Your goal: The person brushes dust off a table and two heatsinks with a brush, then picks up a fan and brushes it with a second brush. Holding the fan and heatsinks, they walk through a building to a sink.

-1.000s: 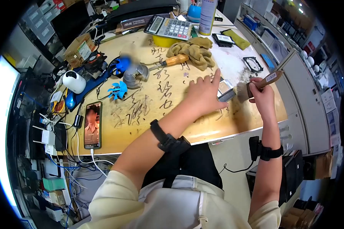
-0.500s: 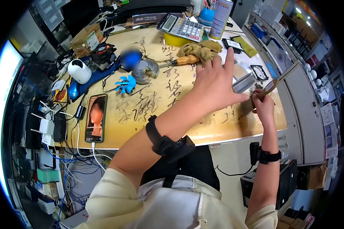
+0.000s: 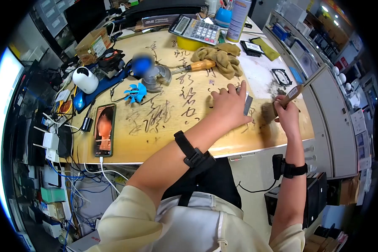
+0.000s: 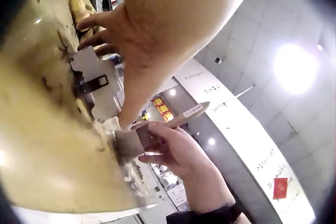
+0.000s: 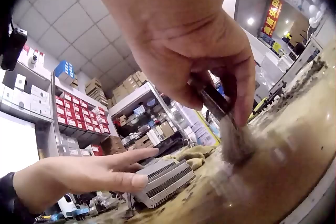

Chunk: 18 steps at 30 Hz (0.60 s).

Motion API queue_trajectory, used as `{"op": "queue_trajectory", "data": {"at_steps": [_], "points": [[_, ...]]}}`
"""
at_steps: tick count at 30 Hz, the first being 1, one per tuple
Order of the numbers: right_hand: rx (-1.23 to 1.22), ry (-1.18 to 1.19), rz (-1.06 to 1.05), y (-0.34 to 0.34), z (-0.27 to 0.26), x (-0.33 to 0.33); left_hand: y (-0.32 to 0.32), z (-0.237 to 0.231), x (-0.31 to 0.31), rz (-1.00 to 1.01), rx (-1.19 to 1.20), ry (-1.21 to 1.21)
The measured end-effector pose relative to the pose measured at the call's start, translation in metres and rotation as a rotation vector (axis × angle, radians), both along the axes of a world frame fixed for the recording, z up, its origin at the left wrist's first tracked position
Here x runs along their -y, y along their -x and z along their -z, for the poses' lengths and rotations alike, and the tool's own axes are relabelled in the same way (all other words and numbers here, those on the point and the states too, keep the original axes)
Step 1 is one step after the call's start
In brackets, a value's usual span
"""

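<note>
My left hand (image 3: 231, 107) holds a grey finned metal block (image 3: 248, 105) at the table's right part, fingers spread over its far side and thumb near its close edge. In the left wrist view the block's flat side and dark clip (image 4: 97, 83) face the camera; its rows of fins (image 5: 164, 182) show in the right wrist view. Just to the right, my right hand (image 3: 289, 119) pinches a wooden-handled brush (image 3: 290, 95) low on the handle. The bristles (image 5: 234, 142) point down at the tabletop, apart from the block.
Dark dust lies around the brush on the wooden table (image 3: 189, 145). Beyond the left hand are a brown cloth (image 3: 227, 61), a screwdriver (image 3: 202, 65) and a calculator (image 3: 195, 29). A black frame (image 3: 282, 77), blue fan (image 3: 135, 93) and phone (image 3: 104, 130) also lie there.
The left hand and block rose from the table's right part, turned, then came back left and lower. The right hand keeps the brush near the right edge, with small shifts.
</note>
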State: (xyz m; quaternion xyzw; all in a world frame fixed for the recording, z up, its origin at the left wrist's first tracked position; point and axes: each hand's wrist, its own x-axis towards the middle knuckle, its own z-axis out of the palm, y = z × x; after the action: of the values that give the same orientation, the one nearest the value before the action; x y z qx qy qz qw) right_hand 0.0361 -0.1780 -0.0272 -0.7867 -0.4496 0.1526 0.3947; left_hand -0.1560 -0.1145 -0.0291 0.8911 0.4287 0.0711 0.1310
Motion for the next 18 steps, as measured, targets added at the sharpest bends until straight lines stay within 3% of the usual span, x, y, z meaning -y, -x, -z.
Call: {"op": "queue_trajectory", "data": {"at_steps": [7, 13, 18], "points": [[0.155, -0.125, -0.032, -0.012, 0.019, -0.004, -0.012, -0.003, -0.007, -0.035, 0.089, 0.029], [0.024, -0.064, -0.013, -0.008, 0.012, 0.001, -0.002, -0.032, -0.006, -0.03, 0.312, -0.033], [0.077, -0.06, -0.026, -0.008, 0.012, -0.002, 0.009, -0.029, -0.01, 0.016, 0.167, -0.028]]}}
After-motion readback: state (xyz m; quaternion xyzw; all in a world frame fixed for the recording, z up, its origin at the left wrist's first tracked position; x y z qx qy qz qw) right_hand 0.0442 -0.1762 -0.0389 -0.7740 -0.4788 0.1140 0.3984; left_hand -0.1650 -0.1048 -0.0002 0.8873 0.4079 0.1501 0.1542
